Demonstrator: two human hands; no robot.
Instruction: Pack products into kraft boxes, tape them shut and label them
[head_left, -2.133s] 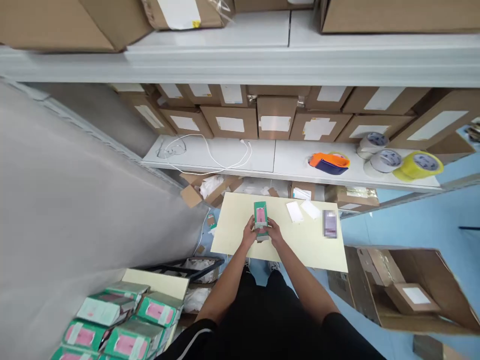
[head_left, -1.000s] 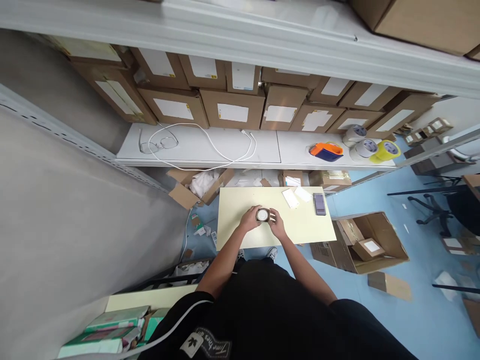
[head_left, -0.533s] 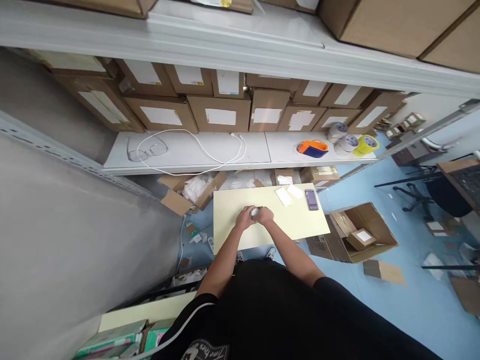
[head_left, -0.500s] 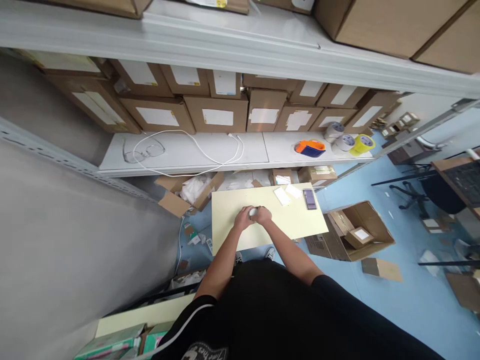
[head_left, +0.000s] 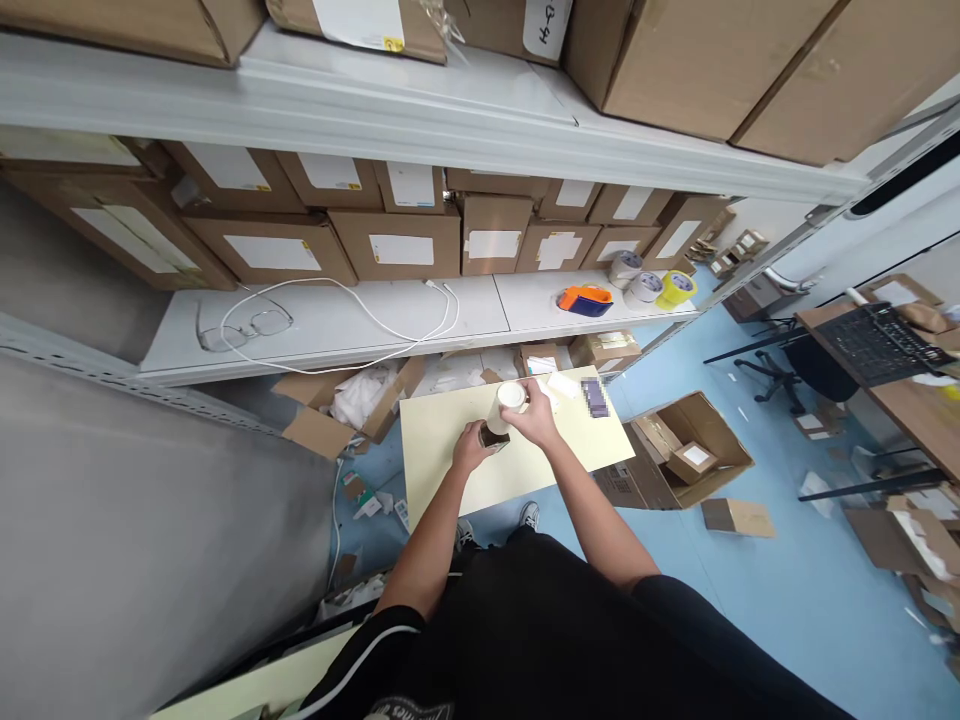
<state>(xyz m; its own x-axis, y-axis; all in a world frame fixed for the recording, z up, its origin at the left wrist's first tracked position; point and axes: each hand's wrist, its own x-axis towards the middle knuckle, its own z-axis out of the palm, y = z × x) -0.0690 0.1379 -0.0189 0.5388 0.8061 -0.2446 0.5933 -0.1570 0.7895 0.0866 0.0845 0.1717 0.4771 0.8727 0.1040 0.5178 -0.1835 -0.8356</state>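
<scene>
Over the pale yellow board [head_left: 435,430], my right hand [head_left: 537,415] grips a white cup-like cylinder [head_left: 507,402] by its right side. My left hand [head_left: 470,447] is wrapped round a dark, box-like holder [head_left: 492,437] just below and left of it. The lower end of the white cylinder meets the top of the dark piece; whether it sits inside cannot be told. White cards [head_left: 562,385] and a blurred-out purple item [head_left: 595,397] lie at the board's right end.
Behind the board, a shelf [head_left: 337,325] bears glasses [head_left: 251,327], a white cable, an orange-and-blue tape dispenser [head_left: 585,300] and tape rolls [head_left: 646,288]. Open cartons stand left [head_left: 319,430] and right [head_left: 720,480]. A metal beam crosses above.
My right hand has lifted the white cylinder up from the dark holder, where both hands had been close together. The view has shifted, and more of the right side shows.
</scene>
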